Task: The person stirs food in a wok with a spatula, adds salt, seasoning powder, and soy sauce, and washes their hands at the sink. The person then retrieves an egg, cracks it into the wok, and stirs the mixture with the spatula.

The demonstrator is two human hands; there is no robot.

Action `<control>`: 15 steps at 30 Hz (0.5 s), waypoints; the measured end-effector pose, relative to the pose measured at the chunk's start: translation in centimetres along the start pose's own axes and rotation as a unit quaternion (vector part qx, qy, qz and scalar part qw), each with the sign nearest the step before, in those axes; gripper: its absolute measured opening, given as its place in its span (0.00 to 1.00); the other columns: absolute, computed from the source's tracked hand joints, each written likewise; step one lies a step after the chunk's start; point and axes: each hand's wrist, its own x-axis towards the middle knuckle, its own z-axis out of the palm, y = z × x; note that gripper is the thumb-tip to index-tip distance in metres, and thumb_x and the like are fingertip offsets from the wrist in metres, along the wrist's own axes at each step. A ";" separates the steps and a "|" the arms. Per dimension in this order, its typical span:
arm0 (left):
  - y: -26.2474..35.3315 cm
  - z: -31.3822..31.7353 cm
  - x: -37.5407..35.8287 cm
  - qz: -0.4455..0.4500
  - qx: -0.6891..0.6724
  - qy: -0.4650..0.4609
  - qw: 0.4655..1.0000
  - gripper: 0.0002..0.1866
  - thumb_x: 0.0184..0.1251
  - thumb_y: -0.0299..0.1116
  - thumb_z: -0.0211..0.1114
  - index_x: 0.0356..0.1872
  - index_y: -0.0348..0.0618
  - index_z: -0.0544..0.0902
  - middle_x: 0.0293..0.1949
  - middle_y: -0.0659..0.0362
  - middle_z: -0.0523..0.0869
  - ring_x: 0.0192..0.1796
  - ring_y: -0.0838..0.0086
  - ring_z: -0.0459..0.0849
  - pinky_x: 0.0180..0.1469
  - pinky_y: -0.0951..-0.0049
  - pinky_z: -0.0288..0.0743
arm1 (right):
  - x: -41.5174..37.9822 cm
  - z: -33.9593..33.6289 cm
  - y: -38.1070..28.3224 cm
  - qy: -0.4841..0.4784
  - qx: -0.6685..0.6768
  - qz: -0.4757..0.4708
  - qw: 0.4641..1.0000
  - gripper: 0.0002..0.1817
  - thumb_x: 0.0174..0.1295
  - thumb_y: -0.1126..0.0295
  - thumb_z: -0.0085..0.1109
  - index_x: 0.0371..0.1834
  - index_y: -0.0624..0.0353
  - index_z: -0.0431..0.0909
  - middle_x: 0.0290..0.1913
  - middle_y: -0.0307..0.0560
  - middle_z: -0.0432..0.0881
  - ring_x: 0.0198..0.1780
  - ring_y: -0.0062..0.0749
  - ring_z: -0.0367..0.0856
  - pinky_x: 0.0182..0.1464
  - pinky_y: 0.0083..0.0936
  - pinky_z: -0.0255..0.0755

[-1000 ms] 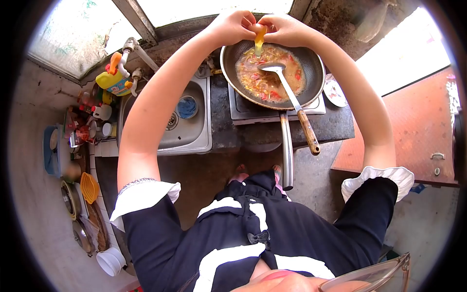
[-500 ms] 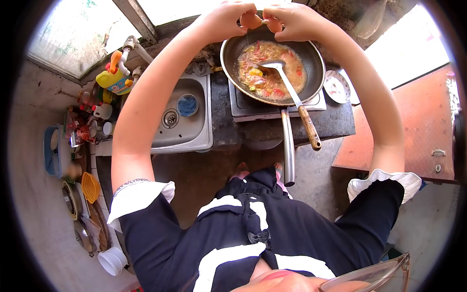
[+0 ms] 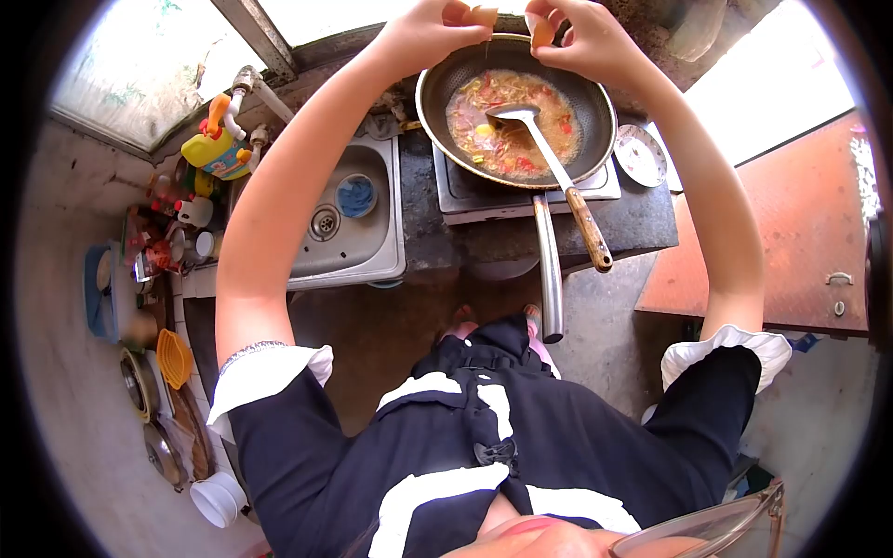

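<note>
Over the far rim of the frying pan (image 3: 446,84), my left hand (image 3: 430,35) is closed on one half of an eggshell (image 3: 481,16). My right hand (image 3: 584,39) pinches the other half-shell (image 3: 540,32), a short gap away. A thin strand of egg white hangs below the left half. Inside the pan is a brothy mix with red and yellow pieces (image 3: 516,153). A spatula (image 3: 556,167) with a wooden handle rests in it, its handle lying across the near rim. Neither hand touches the pan's steel handle (image 3: 549,270).
The pan sits on a stove (image 3: 465,200). A steel sink (image 3: 391,251) holding a blue cloth in a bowl (image 3: 356,197) is to the left, with a yellow bottle (image 3: 214,153) beyond. A plate (image 3: 642,156) stands right of the stove, near an orange-red cabinet (image 3: 772,242).
The two shell halves have come apart, and my hands have moved away from each other. The pan and spatula appear slightly higher and further left in view.
</note>
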 end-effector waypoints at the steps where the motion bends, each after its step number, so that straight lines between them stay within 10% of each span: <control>1: -2.0 0.4 0.2 0.000 -0.112 -0.005 0.994 0.27 0.64 0.36 0.63 0.64 0.47 0.69 0.46 0.53 0.85 0.45 0.55 0.83 0.49 0.61 0.79 | -0.5 0.1 -0.3 0.015 0.049 0.032 0.998 0.17 0.44 0.71 0.66 0.38 0.63 0.75 0.31 0.47 0.82 0.36 0.32 0.82 0.39 0.27 0.77; 6: -1.8 2.0 -0.5 -0.135 -0.290 -0.042 0.947 0.20 0.69 0.38 0.59 0.54 0.32 0.76 0.50 0.55 0.81 0.56 0.74 0.78 0.63 0.74 0.69 | -0.6 0.5 0.4 0.048 0.201 0.076 0.975 0.23 0.49 0.68 0.71 0.47 0.63 0.73 0.38 0.48 0.83 0.41 0.30 0.82 0.44 0.26 0.78; 15: -0.8 3.4 -2.0 -0.122 -0.432 -0.058 0.892 0.25 0.73 0.37 0.52 0.62 0.27 0.66 0.58 0.48 0.75 0.60 0.67 0.76 0.68 0.68 0.66 | -0.5 2.2 1.1 -0.058 0.326 0.062 0.941 0.31 0.47 0.61 0.76 0.51 0.64 0.72 0.48 0.50 0.78 0.52 0.34 0.78 0.56 0.29 0.73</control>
